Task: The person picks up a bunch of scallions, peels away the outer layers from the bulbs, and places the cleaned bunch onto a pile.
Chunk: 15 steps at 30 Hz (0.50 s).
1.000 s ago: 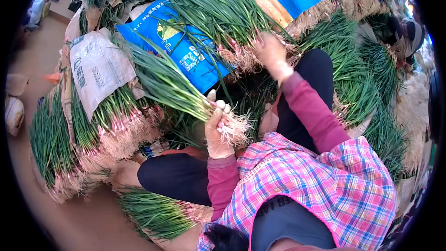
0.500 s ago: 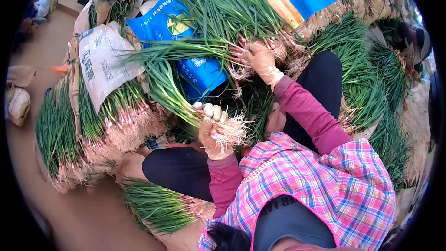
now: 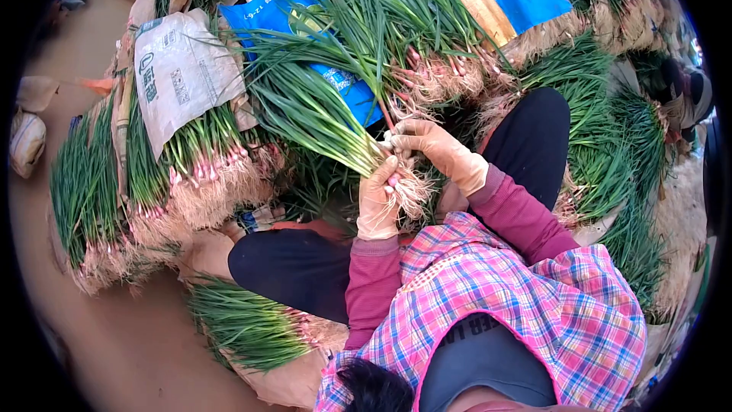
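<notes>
My left hand (image 3: 379, 200), gloved in a pale cream glove, is closed around the root end of a bunch of spring onions (image 3: 324, 118). The green leaves fan out to the upper left, and stringy roots hang out on the right of the fist. My right hand (image 3: 448, 154), gloved alike, pinches a spring onion (image 3: 386, 111) with a reddish stem right beside the bunch's base; its lower end is hidden by the fingers. Just above both hands lies a big heap of spring onions (image 3: 408, 19), its pinkish bulbs and roots toward me.
A blue printed sack (image 3: 263, 19) lies under the heap, and a white printed sack (image 3: 183, 76) covers onion bundles at left. More bundles (image 3: 587, 122) lie at right and a smaller one (image 3: 248, 324) at lower left. My bent knees (image 3: 286, 267) flank the hands.
My right hand has come down from the heap to the bunch, bringing a spring onion. My left hand has risen slightly to the right, with the bunch more upright.
</notes>
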Motion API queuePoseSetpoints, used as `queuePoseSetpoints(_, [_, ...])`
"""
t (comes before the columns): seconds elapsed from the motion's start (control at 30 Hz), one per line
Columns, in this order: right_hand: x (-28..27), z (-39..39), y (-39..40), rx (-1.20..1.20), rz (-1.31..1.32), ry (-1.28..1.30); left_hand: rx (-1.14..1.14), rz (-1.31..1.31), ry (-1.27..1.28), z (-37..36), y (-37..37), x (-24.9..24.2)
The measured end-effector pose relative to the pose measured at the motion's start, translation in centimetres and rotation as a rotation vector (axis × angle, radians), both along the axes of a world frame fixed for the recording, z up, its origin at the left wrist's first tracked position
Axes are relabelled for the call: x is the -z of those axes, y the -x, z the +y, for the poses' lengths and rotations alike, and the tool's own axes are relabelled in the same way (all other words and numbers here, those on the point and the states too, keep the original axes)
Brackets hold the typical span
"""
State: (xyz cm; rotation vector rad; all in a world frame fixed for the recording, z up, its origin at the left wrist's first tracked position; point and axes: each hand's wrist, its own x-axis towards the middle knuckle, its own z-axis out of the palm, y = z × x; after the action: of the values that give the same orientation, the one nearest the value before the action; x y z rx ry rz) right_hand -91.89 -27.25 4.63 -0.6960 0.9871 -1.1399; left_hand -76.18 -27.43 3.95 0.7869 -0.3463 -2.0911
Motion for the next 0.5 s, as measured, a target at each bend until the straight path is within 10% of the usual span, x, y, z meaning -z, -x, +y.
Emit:
queuePoseSetpoints(0.17, [3.2, -0.1, -0.2, 0.249, 0.006, -0.017, 0.062, -0.066, 0.030, 0.0, -2.4, 1.8])
queuePoseSetpoints(0.23, [4.3, 1.2, 0.6, -0.330, 1.305, 0.380, -0.110, -0.078, 0.117, 0.0, -1.8, -1.6])
queuePoseSetpoints(0.3, [4.4, 3.0, 1.0, -0.939, 1.080, 0.297, -0.064, 0.104, 0.124, -0.7, -3.6, -1.0])
queuePoseSetpoints(0.43, [4.3, -1.0, 2.3, 0.205, 1.511, 0.519, -0.059, 0.174, 0.140, -0.5, -3.9, -1.2])
queuePoseSetpoints(0.5, [2.6, -5.1, 3.0, 0.259, 1.611, 0.305, -0.022, 0.173, 0.121, -0.1, -3.3, -2.2])
